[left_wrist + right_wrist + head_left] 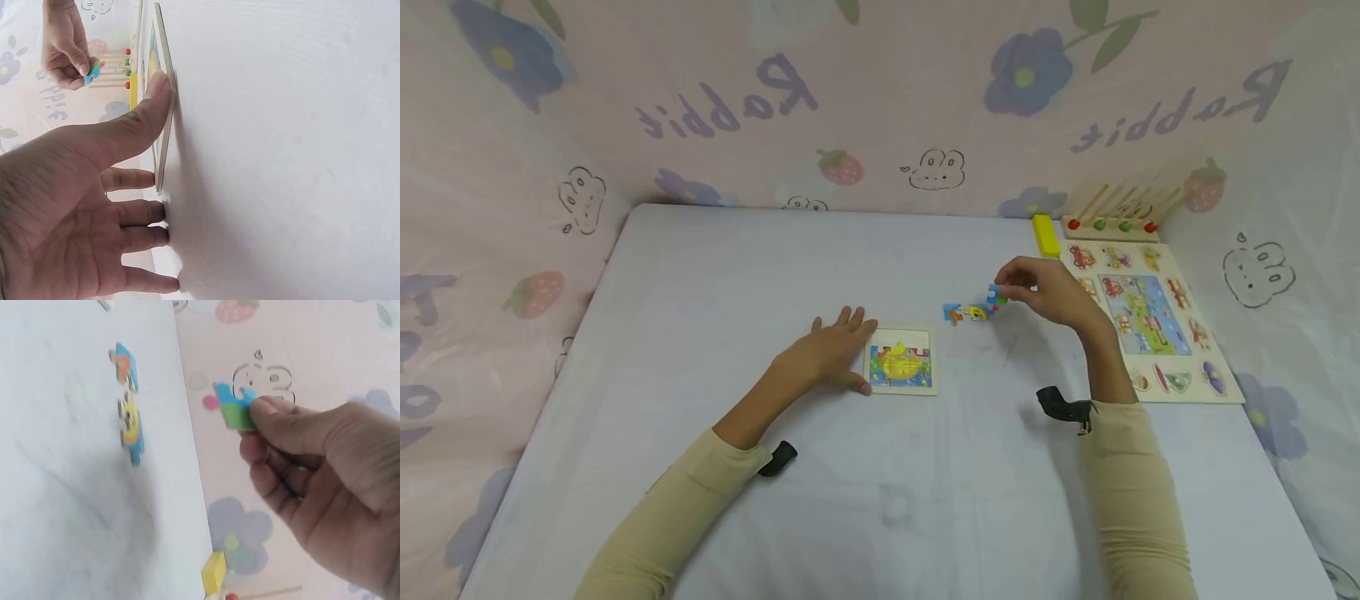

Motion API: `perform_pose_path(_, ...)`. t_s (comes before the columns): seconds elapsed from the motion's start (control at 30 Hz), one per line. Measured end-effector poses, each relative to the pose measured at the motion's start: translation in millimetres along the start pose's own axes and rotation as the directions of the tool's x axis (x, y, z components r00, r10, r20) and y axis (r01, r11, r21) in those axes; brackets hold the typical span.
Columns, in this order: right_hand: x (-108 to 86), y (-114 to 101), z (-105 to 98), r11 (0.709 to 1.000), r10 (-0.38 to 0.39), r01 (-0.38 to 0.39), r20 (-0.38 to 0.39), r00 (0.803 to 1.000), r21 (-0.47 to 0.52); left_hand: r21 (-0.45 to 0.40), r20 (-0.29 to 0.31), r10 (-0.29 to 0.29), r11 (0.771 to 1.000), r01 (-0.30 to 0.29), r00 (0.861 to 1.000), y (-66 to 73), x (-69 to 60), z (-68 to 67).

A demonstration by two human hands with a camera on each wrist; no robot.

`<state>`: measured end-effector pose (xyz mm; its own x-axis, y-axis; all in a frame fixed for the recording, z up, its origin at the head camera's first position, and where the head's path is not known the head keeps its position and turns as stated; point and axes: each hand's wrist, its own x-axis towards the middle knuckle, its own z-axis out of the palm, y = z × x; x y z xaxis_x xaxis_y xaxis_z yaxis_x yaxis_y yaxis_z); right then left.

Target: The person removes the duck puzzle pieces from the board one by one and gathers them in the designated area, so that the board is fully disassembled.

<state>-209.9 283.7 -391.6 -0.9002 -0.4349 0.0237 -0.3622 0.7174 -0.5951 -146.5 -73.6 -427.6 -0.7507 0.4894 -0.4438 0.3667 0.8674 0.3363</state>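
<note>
My right hand (1045, 290) pinches a blue and green jigsaw puzzle piece (234, 407) between thumb and fingers, raised above the table. Two loose puzzle pieces, one with an orange figure (952, 312) and one with a yellow figure (977, 312), lie on the table below it. My left hand (827, 354) has its fingers spread at the left edge of a square wooden puzzle frame (936, 367). Its thumb rests on the frame's rim in the left wrist view. Inside the frame, fitted pieces (900, 365) show a yellow picture; the top strip is bare wood.
At the right stands a wooden picture board (1213, 387) with several small figures. Behind it is a wooden rack (1108, 229) with thin pegs and red and green beads. A yellow block (1046, 236) lies beside them. Patterned cloth (880, 100) hangs behind the table.
</note>
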Motion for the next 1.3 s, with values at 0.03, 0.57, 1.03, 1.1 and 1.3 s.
perform_pose_path(0.03,-1.1,3.0,-3.1,0.999,0.035,-0.035,0.006,0.999,-0.009,0.000,0.002,0.001,1.000,-0.001,1.000,0.9,0.5,-0.4)
perform_pose_path(0.57,9.5,38.4,19.3,0.976,0.199,-0.187,0.114,0.973,-0.108,0.005,0.003,-0.003,1.000,0.003,1.000,0.5,-2.1,-2.5)
perform_pose_path(1.03,6.8,27.2,20.7,0.975,0.201,-0.177,0.198,0.959,-0.133,-0.008,0.014,-0.008,1.000,0.009,1.000,1.5,-2.1,-2.8)
perform_pose_path(1.1,6.3,26.0,22.0,0.975,0.201,-0.178,0.188,0.961,-0.135,-0.008,0.017,-0.009,1.000,0.009,1.000,1.3,-2.0,-2.9)
perform_pose_path(1.3,3.6,27.1,22.0,0.974,0.195,-0.173,0.160,0.968,-0.145,-0.011,0.015,0.003,1.000,-0.002,1.000,1.3,-1.2,-2.8)
